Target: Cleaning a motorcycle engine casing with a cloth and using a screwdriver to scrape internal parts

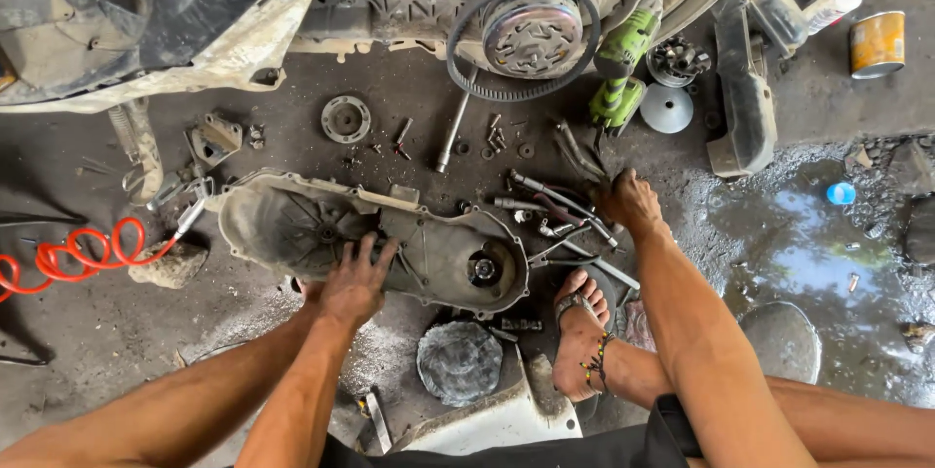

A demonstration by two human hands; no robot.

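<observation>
**Two Hands Down Among Oily Engine Parts**

A person sits on a dirty floor and looks down at both hands. The left hand (353,283) lies flat on a big grey metal engine cover (375,239). Its fingers are spread out and rest on the middle of the cover. The cover lies on the floor right in front of the person, with its hollow side up. The hand hides part of the cover's near edge.

The right hand (628,200) reaches into a pile of tools (560,220) just to the right of the cover. The fingers point down into the pile. You cannot tell if they pinch a tool or only touch one, because the back of the hand hides the fingertips. The tools cross over each other, so it is hard to tell one from the next.

A bare foot in a sandal (579,332) rests near the tools, between the two arms.

Above the cover, a black belt (521,35) loops around a round metal wheel on a muddy machine. The top of the machine is cut off by the edge of the view. A green power tool (621,69) stands beside the belt. Small bolts (495,132) are scattered on the floor. A curly orange hose (83,252) lies at the left, and its end runs out of the view. A puddle (808,234) shines at the right. A yellow can (877,43) stands at the top right.
</observation>
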